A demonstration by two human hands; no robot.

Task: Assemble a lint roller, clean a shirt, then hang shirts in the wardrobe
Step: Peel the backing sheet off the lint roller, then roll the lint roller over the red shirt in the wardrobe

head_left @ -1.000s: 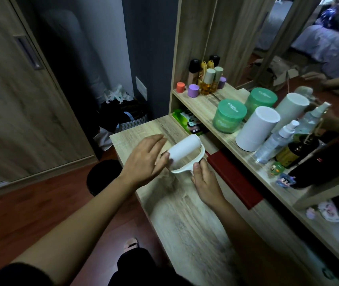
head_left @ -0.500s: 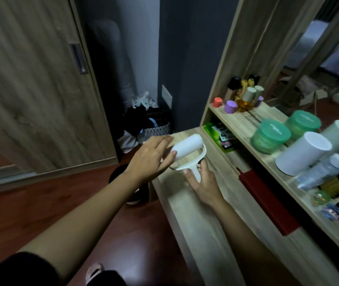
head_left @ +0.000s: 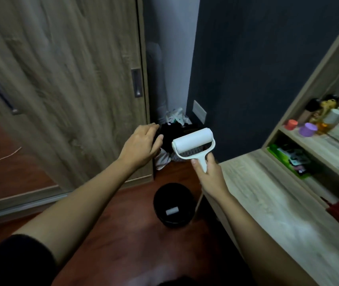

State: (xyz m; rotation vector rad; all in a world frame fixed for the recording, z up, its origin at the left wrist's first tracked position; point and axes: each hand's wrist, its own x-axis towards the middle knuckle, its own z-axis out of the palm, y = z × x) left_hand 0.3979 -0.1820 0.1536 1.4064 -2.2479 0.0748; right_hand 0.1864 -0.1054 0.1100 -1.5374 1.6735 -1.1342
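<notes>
My right hand (head_left: 210, 174) grips the handle of a white lint roller (head_left: 193, 144), whose roll sits in its frame and points up and left. It is held in the air left of the wooden desk (head_left: 267, 199). My left hand (head_left: 141, 145) floats a short way left of the roller, fingers loosely spread, holding nothing. The wooden wardrobe (head_left: 61, 89) with sliding doors and recessed handles stands to the left, its doors closed. No shirt is clearly in view.
A black round bin (head_left: 173, 205) with a small white piece inside stands on the red-brown floor below the roller. A basket of dark clothes (head_left: 177, 131) fills the corner by the wall. The desk's shelf holds small jars and bottles (head_left: 319, 120).
My view has swung left from the desk toward the wardrobe. My left hand has come off the roll and moved away to the left. My right hand has lifted the roller off the desk.
</notes>
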